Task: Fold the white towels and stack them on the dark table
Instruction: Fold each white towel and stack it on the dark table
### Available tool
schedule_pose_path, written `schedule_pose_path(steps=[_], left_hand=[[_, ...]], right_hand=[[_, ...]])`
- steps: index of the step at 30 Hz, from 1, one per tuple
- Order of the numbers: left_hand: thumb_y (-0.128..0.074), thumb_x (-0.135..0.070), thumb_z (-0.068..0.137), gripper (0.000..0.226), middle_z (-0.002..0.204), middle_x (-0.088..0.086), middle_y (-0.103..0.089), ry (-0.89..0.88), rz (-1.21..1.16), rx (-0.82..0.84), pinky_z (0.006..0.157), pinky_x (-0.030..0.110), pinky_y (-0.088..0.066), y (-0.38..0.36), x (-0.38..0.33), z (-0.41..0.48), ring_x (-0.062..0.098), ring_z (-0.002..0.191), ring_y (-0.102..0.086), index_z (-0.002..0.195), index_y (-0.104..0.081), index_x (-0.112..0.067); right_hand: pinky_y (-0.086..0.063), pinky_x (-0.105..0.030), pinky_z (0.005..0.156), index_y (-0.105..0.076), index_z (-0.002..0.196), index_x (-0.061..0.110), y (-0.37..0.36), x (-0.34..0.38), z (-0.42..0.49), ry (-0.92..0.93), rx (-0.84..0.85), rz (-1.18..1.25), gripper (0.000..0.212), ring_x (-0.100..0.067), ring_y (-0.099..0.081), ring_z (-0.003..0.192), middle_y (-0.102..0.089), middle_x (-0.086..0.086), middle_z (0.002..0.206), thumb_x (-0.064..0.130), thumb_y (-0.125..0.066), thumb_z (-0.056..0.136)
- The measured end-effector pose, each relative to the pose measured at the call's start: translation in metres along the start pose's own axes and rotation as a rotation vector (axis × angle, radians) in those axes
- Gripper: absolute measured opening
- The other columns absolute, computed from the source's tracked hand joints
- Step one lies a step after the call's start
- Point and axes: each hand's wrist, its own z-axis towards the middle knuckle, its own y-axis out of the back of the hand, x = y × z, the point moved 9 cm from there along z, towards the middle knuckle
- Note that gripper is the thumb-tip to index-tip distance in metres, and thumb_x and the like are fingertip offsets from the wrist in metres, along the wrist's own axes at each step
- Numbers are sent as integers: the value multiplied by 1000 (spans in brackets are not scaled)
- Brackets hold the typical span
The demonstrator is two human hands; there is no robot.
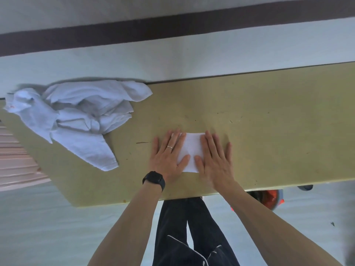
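Observation:
A small folded white towel [192, 150] lies flat on the olive-tan table [269, 121], near its front edge. My left hand [169, 154], with a ring and a black watch on the wrist, presses flat on the towel's left part. My right hand [215, 158] presses flat on its right part. The fingers of both hands are straight and spread. A heap of several unfolded white towels [76, 116] lies at the table's left end, one corner hanging toward the front.
A pale wall with a dark band [172, 29] runs behind the table. An orange and grey object [270, 198] sits on the floor under the front edge at right. Pink striped fabric [17, 160] shows at far left.

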Motion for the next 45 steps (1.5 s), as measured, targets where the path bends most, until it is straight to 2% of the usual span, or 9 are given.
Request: schedule_pose_path(steps=[7,10,16,20,24,34,39,42,45], left_hand=[[-28,-60,99,69,167,-6,0,72,-73,-5,123,51,-2,7,-3,-4,16,154,0,158,-2,-35],[-43,-54,98,70,164,10,-19,405,-309,-88,122,44,-15,21,17,-25,29,149,-19,157,-20,-22],[-65,-39,89,46,122,10,-55,855,-767,-106,94,41,-46,18,16,-45,28,114,-49,126,-50,-17],[-65,-26,87,18,98,2,-62,929,-876,-93,71,35,-52,22,10,-32,22,85,-60,97,-51,-21],[-62,-15,83,13,73,2,-60,978,-916,-27,67,39,-59,27,12,-26,27,73,-64,73,-53,-17],[-66,-13,85,14,92,5,-59,860,-1208,-20,67,29,-41,38,25,-65,18,75,-51,95,-56,-11],[-78,-6,78,62,120,5,-60,833,-1398,-113,75,25,-47,78,57,-137,16,100,-59,131,-47,-15],[-86,-17,72,87,130,-10,-48,690,-1255,-228,97,28,-45,137,81,-184,9,122,-46,143,-41,-39],[-85,-26,73,70,131,-16,-48,546,-976,-338,103,21,-36,199,98,-237,1,124,-42,133,-55,-44]], right_hand=[[-9,-60,121,-13,159,22,7,1,3,-6,12,21,74,-16,-3,154,-4,4,168,57,-31,97],[-20,-50,118,-24,155,23,26,-12,-1,-194,-44,184,78,-25,-20,144,-19,-5,162,59,-49,91],[-46,-37,88,-50,124,14,34,-23,-7,-616,29,556,53,-26,-56,109,-57,-1,114,40,-72,84],[-44,-31,70,-55,115,14,28,-15,0,-725,91,671,35,-25,-58,85,-57,2,93,22,-67,84],[-50,-31,66,-68,104,12,21,-15,5,-776,181,730,28,-25,-63,77,-64,-2,83,17,-63,78],[-38,-27,57,-58,90,17,65,24,1,-456,143,811,10,-18,-55,74,-61,3,80,20,-67,86],[-41,-13,58,-62,94,27,131,120,-13,27,236,691,12,-3,-61,78,-67,14,88,19,-69,87],[-41,-8,61,-60,86,34,158,198,-34,285,312,537,18,2,-60,73,-67,19,82,18,-68,84],[-53,-25,72,-59,85,36,167,277,-65,505,396,373,12,-2,-62,73,-67,22,79,27,-65,84]])
